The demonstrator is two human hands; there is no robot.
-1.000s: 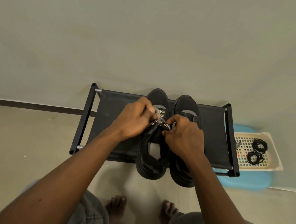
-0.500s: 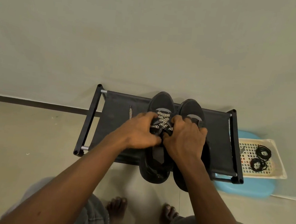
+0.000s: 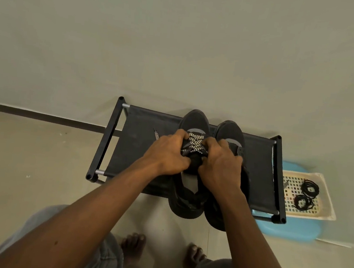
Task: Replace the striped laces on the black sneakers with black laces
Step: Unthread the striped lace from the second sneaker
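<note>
Two black sneakers stand side by side on a low black rack (image 3: 141, 130). The left sneaker (image 3: 195, 120) carries a black-and-white striped lace (image 3: 195, 143) crossed over its tongue. My left hand (image 3: 167, 154) grips that sneaker's left side at the eyelets, fingers curled at the lace. My right hand (image 3: 220, 166) grips its right side, fingertips on the lace, and covers part of the right sneaker (image 3: 230, 132). One loose striped lace end (image 3: 156, 134) lies on the rack to the left. Two coiled black laces (image 3: 306, 195) lie in a cream basket tray (image 3: 326, 211) at the right.
The rack stands against a plain wall on a pale floor. The cream tray rests on a light blue stool (image 3: 292, 231) right of the rack. My bare feet (image 3: 132, 246) and knees are just below the rack's front edge.
Both hands moved down from pinching the lace ends at the knot to gripping the sneaker's sides. A loose striped lace end now lies out to the left on the rack.
</note>
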